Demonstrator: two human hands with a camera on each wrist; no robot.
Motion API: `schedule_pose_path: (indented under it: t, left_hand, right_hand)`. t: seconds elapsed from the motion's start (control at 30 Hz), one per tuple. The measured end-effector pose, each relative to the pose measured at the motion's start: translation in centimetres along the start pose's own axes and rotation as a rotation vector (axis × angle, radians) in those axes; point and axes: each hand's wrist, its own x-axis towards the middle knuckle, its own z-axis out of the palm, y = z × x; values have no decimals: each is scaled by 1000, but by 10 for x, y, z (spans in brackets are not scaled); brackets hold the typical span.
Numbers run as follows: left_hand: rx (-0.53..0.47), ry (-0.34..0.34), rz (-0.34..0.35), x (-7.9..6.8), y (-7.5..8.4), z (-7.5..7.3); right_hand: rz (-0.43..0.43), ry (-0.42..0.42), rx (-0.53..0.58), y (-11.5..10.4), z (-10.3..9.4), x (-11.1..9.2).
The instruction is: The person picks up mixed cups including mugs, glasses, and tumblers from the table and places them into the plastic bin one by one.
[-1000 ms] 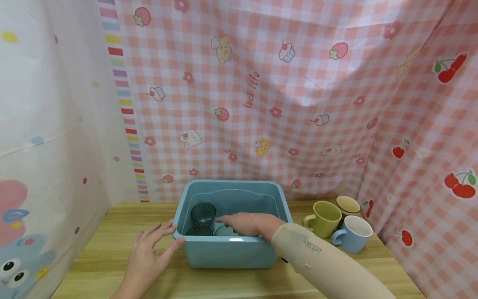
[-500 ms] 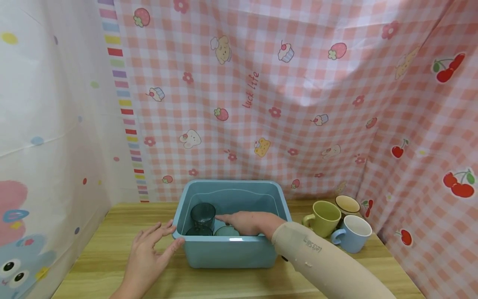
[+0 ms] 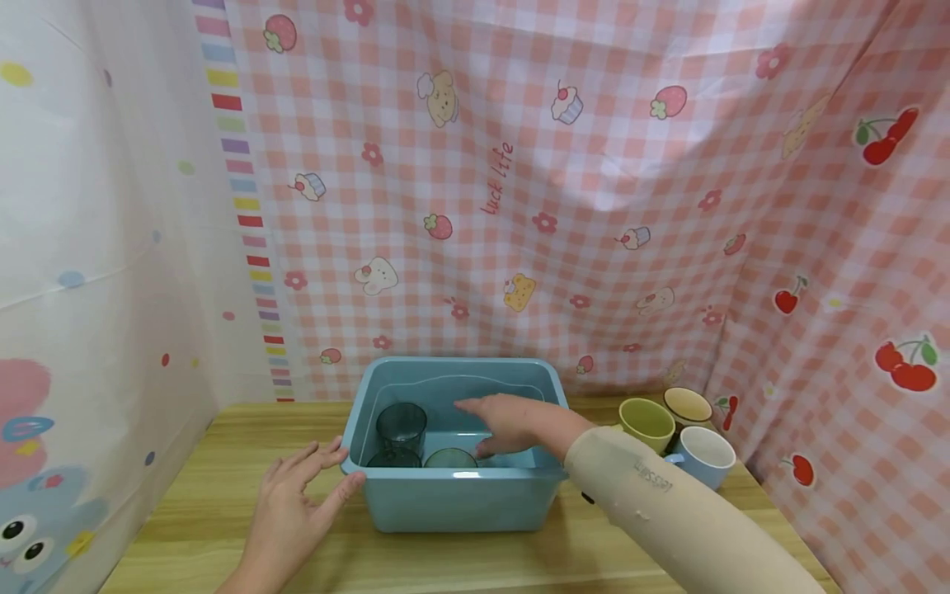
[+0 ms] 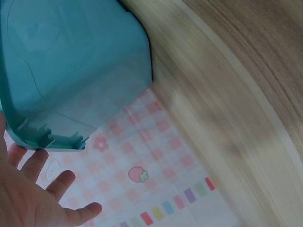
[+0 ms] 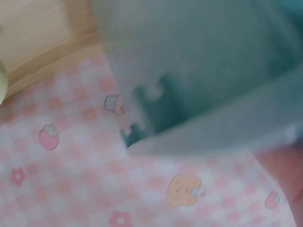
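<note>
In the head view a blue plastic bin (image 3: 460, 505) stands on the wooden table. My left hand (image 3: 293, 507) touches its left front corner, fingers spread and fingertips at the rim; the left wrist view shows these fingers (image 4: 60, 185) fairly straight. Over the inside of the bin is my right hand (image 3: 512, 422), thumb and fingers apart with nothing between them. A greenish glass (image 3: 449, 459) lies just below its thumb, mostly hidden by the front wall. Two dark glasses, one further back (image 3: 402, 422) and one nearer (image 3: 395, 459), sit at the bin's left side.
Right of the bin stand a green mug (image 3: 647, 422), a blue mug (image 3: 703, 459) and a cream-lined cup (image 3: 687, 404), partly behind my right sleeve (image 3: 631, 478). A checked pink cloth (image 3: 475, 330) hangs behind the table, a white one (image 3: 111, 247) on the left.
My right hand has risen from beside the greenish glass, moving right and back with its fingers spreading. The glass is left in the bin. My left hand keeps its place at the rim.
</note>
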Motion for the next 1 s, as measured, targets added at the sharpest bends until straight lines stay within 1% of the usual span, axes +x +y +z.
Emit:
schedule_pose_path:
  t: [0.1,0.27,0.37,0.47,0.57,0.73,0.87,1.0]
  left_hand:
    - [5,1,-1,0,0,0]
    - [6,3,-1,0,-2,0]
    - [9,7,4,0,-3,1]
    - [13,16,12,-1,-3,1]
    - [11,16,12,0,-2,2]
    - [-1,26,22,0,0,1]
    - [-3,36,31,0,-1,1]
    - [3,26,19,0,-1,2]
  right_hand:
    - [-20,71,75,10,-6,-7]
    - [-77,177,206,24,-17,-20]
    - [-103,221,277,30,-24,-28]
    - [-109,250,349,35,-31,-38]
    - [-92,283,407,39,-37,-51]
    - [-83,348,453,51,-49,-72]
    - [-95,415,478,66,-56,-86]
    - [-77,479,507,83,-61,-98]
